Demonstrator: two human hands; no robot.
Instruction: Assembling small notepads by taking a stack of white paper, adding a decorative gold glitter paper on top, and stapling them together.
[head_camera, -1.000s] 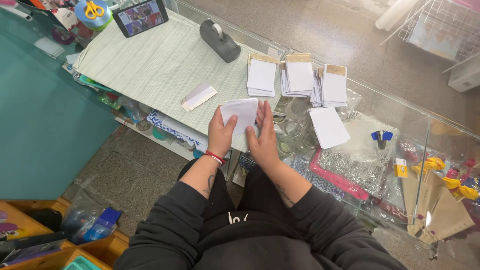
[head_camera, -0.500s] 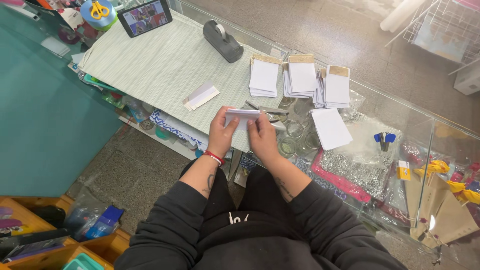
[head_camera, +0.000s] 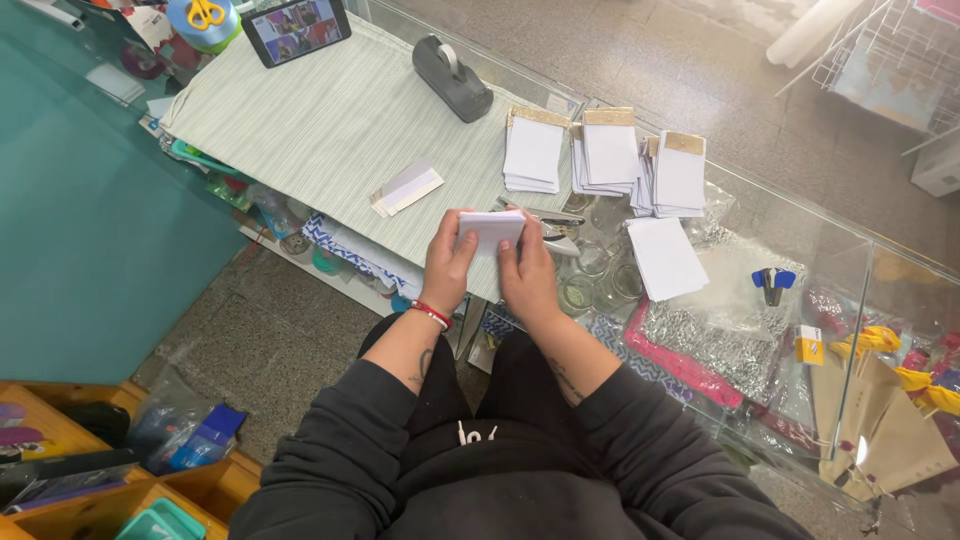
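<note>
Left hand: the left hand grips the left end of a small white paper stack, thumb on top and fingers curled under.
Right hand: the right hand clamps the right end of the same stack; the two hands sit close together, joined by the paper.
Stack place: held just above the near edge of the striped mat, over the front of the glass counter.
Stack axis: its long side runs left to right between the hands; the flat face tilts up toward the camera, and the far edge points away from the body.
Wrist: a red band circles the left wrist.
Just beyond: a metal tool lies on the counter, touching or just behind the right fingers; I cannot tell which.
Edges: the mat's near edge runs slantwise under the hands; the counter's front drops off to the floor below them.
Open room: the bare mat to the left and beyond the hands is free, save for a small card pile near the left hand.
Right side: crowded; a loose white sheet lies near, and three piles with brown tops stand further off.
Far: a tape dispenser and a tablet sit well apart at the mat's far end.
</note>
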